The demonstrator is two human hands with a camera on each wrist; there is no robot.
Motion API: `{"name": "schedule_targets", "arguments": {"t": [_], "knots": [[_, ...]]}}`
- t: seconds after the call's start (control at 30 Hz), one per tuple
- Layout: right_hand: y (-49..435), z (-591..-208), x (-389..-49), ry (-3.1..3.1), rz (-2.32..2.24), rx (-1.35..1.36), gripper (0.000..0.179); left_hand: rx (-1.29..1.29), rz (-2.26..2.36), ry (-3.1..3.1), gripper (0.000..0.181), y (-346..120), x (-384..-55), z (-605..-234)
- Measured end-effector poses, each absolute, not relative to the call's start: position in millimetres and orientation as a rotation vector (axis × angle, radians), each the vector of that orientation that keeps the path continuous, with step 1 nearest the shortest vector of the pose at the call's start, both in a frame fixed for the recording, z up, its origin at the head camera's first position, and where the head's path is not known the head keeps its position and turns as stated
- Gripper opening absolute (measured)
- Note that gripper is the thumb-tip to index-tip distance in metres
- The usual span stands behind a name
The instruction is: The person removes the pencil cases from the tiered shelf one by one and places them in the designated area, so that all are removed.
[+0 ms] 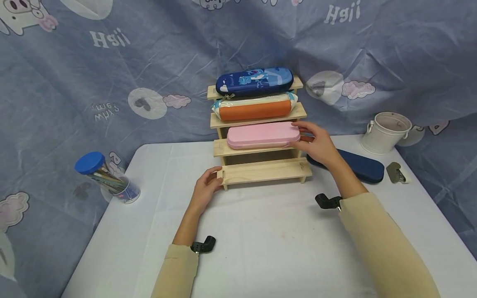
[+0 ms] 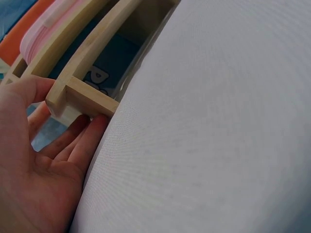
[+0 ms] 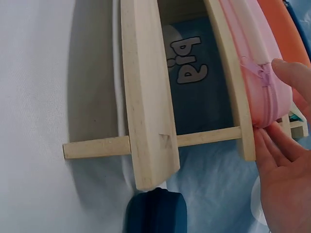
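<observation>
A stepped wooden rack (image 1: 264, 170) stands on the table. On its second step from the bottom lies a pink zippered pencil case (image 1: 263, 135). My right hand (image 1: 316, 145) holds that case by its right end; the right wrist view shows the thumb over the case (image 3: 267, 92) and the fingers low at its end, near the zipper pull. My left hand (image 1: 205, 187) grips the left end of the lowest step, thumb at the board's corner and fingers against the side piece (image 2: 91, 95). An orange and white pencil case (image 1: 257, 110) and a dark blue printed one (image 1: 255, 82) occupy the upper steps.
A navy case (image 1: 359, 165) lies right of the rack, partly behind my right forearm. Farther right are a white bucket (image 1: 385, 134) and a small dark green and white item (image 1: 397, 173). A blue-lidded container of sticks (image 1: 112, 178) is at the left. A patterned blue cloth (image 1: 167, 54) hangs behind.
</observation>
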State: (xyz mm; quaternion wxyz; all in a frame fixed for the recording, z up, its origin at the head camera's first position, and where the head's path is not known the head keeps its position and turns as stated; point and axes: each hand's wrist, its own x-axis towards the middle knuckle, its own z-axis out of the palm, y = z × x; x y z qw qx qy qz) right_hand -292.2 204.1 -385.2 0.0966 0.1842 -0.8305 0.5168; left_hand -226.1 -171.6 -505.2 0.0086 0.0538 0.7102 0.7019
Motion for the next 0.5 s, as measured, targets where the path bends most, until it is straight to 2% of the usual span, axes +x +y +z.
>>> {"name": "schedule_targets", "arguments": {"t": [0.27, 0.5], "knots": [[200, -392, -297, -2.514, 1.438, 0.486, 0.055, 0.154, 2.206, 2.195, 0.039, -170, -226, -504], [195, -391, -293, -2.463, 1.487, 0.520, 0.059, 0.168, 2.181, 2.172, 0.043, -172, -223, -492]]}}
